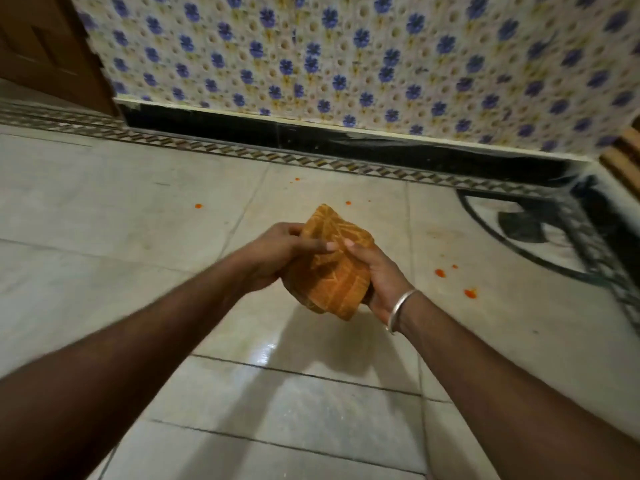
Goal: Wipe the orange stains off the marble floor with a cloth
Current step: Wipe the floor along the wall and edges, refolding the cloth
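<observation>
Both hands up in the air over the marble floor (104, 209), bunching an orange patterned cloth (332, 265) between them. Left hand (273, 252) clamps the cloth's left side, fingers curled over its top edge; right hand (377, 271) grips the right and lower side, thumb pressed on the front, silver bangle (401, 308) on that wrist. Cloth is folded or wadded into a thick pad, held clear of the floor, its shadow falling on the tiles below. No contact with any stain. Orange stains all look unwiped: one spot far left (198, 205), a small one near the patterned border strip (296, 179), one just behind the cloth's top (348, 203), a cluster to the right (440, 272) and a bigger blob lower right (470, 293). No smear marks visible around any of them, though the frame is a bit motion-blurred so faint streaks could be missed. Judgement: wiping hasn't started, or barely; this is the prep step, getting the cloth folded into a usable pad. Everything is left: lower the cloth, scrub each spot, five or so patches spread across several tiles. Nearest targets look like the right-side cluster and the spot behind the cloth. Wall with blue flower tiles (346, 64) and black skirting (311, 136) behind; black inlay design (540, 230) on the floor at right, no stains seen on it.
</observation>
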`<state>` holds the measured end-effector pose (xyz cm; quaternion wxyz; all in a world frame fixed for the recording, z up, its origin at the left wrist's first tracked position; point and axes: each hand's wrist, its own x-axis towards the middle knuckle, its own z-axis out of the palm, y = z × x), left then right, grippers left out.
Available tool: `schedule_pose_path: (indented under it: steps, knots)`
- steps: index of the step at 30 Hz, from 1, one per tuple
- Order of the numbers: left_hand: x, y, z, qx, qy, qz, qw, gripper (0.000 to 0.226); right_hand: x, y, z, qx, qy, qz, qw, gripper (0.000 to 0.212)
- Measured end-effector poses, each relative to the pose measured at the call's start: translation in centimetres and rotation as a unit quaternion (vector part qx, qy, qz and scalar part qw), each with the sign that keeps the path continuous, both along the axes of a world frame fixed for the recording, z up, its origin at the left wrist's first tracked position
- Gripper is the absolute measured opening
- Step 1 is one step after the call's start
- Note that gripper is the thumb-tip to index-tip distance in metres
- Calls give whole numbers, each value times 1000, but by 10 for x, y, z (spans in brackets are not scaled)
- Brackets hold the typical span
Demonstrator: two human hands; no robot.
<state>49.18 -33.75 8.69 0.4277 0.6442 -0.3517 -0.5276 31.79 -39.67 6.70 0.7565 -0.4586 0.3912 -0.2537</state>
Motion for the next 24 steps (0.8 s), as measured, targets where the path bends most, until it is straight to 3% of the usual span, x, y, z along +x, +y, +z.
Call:
schedule_pose_path:
  steps: [3, 5, 8, 11, 13, 15, 17, 21, 24]
  knots:
    - [-4, -32, 6, -6, -17, -22, 1000, 60, -30, -19, 37, -45, 54, 10, 997, 11]
    - [-15, -56, 20, -24, 3, -55, 998, 64, -49, -39, 61, -80, 104, 15, 991, 21]
    - [-41, -97, 45, -74, 61, -93, 991, 52, -72, -76, 110, -116, 184, 0, 976, 45]
    - [-67, -136, 76, -118, 109, -116, 980, 43, -94, -105, 162, -141, 215, -5, 966, 47]
    - [-84, -156, 96, -140, 55, -127, 980, 43, -107, -120, 188, -140, 224, -15, 964, 41]
    - [-105, -174, 110, -178, -74, -114, 975, 51, -117, -131, 198, -150, 234, -48, 959, 38]
    - [-120, -187, 119, -220, -170, -84, 957, 49, -124, -143, 195, -157, 223, -94, 957, 33]
    - [-141, -198, 123, -197, -48, -226, 953, 35, -133, -167, 172, -100, 110, -148, 978, 43]
    - [-145, -200, 106, -181, -87, -261, 944, 51, -135, -175, 147, -55, 78, -158, 983, 59]
